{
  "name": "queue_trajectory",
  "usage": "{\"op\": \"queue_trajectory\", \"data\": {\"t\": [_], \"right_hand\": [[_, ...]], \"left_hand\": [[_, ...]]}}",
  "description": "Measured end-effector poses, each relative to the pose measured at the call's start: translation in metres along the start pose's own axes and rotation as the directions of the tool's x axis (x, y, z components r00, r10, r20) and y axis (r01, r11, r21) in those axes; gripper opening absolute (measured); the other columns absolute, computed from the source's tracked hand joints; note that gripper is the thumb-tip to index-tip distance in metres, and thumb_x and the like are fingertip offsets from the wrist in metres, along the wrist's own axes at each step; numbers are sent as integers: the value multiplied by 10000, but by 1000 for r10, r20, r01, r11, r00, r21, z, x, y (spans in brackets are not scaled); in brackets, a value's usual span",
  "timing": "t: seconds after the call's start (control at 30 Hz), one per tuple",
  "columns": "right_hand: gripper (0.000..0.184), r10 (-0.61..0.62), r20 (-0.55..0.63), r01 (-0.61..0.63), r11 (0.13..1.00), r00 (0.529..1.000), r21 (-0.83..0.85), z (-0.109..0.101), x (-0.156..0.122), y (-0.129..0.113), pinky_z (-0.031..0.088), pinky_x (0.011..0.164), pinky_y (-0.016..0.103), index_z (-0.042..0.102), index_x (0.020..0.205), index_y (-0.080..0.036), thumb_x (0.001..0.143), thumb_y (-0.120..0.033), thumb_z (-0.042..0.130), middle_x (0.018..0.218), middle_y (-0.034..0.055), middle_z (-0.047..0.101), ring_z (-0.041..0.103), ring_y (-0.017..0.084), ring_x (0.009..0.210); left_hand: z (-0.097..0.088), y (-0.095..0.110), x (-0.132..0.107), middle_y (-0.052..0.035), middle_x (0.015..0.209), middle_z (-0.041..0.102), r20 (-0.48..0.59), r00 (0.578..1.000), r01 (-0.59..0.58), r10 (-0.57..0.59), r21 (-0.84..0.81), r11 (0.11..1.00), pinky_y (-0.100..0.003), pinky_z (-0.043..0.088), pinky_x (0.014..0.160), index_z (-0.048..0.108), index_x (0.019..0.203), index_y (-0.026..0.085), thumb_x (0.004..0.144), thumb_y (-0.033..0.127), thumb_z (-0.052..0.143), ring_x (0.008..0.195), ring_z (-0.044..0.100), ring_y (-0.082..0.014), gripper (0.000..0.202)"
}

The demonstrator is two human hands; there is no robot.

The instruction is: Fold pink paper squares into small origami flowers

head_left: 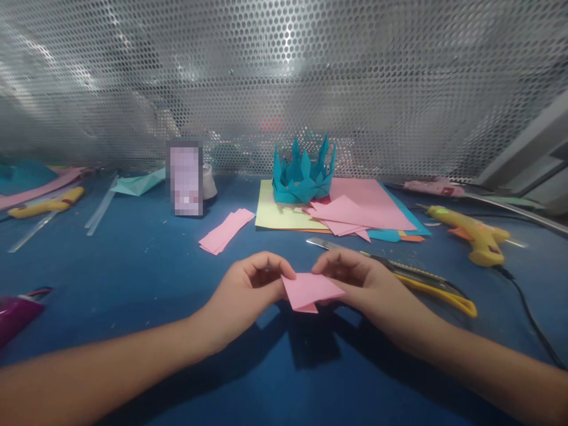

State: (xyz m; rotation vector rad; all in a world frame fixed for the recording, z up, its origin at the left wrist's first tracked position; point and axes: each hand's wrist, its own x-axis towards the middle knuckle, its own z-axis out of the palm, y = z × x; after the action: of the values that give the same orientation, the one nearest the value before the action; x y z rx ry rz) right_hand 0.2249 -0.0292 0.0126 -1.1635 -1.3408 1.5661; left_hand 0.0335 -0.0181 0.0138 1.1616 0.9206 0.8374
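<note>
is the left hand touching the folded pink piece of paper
Touching: in the head view, the left hand has its fingers on the upper-left corner of the folded pink piece of paper.

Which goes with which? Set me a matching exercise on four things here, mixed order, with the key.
Things
1. folded pink paper
2. blue paper crown
3. knife
4. glue gun at right

States
A. standing on stacked sheets
B. yellow, with an orange trigger
C. held between left hand and right hand
D. lying with its blade out

Pairs: 1-C; 2-A; 3-D; 4-B
</note>
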Motion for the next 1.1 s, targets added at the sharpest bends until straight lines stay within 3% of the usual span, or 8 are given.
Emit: {"op": "queue_trajectory", "data": {"t": [0.1, 0.33, 0.63, 0.77, 1.1], "right_hand": [[127, -2, -4, 2, 1000, 1000, 6, 1, -1, -1, 485, 621, 207, 617, 783, -188, 742, -279, 695, 688, -25, 654, 615, 91, 632], [80, 9, -71, -7, 1000, 997, 25, 2, -1, -2, 491, 584, 200, 656, 715, -192, 687, -228, 722, 680, -31, 656, 615, 89, 602], [112, 0, -92, 3, 1000, 996, 30, 1, -1, -1, 447, 509, 177, 645, 685, -171, 666, -240, 730, 582, -41, 626, 562, 65, 512], [115, -23, -93, 20, 999, 995, -32, 1, -1, 0, 463, 528, 207, 630, 686, -176, 665, -252, 714, 583, -28, 628, 581, 93, 535], [191, -150, -3, 143, 946, 989, -291, -10, 4, 8, 494, 608, 242, 599, 849, -193, 677, -116, 571, 752, 2, 687, 645, 136, 677]], "left_hand": [[0, 3, -1, 22, 701, 599, -1, 1000, -3, 3, 16, 1000, -212, 432, 650, 625, 721, 160, 737, 142, 623, 659, 550, -92, 25], [-2, -1, 0, 18, 688, 548, 20, 1000, -19, 18, 51, 998, -220, 413, 638, 658, 685, 176, 703, 76, 564, 643, 515, -97, 139], [-2, 0, -1, 9, 795, 520, 66, 995, -76, 69, 120, 990, -202, 413, 664, 660, 783, 171, 748, 82, 528, 718, 508, -88, 163], [2, -3, -1, 19, 730, 541, 48, 999, -4, -1, 95, 996, -213, 391, 627, 563, 875, 163, 740, 114, 570, 670, 494, -90, 143], [0, -10, 1, 21, 740, 542, 114, 993, -66, 41, 217, 974, -241, 402, 595, 479, 923, 158, 749, 142, 599, 628, 492, -89, 212]]}}
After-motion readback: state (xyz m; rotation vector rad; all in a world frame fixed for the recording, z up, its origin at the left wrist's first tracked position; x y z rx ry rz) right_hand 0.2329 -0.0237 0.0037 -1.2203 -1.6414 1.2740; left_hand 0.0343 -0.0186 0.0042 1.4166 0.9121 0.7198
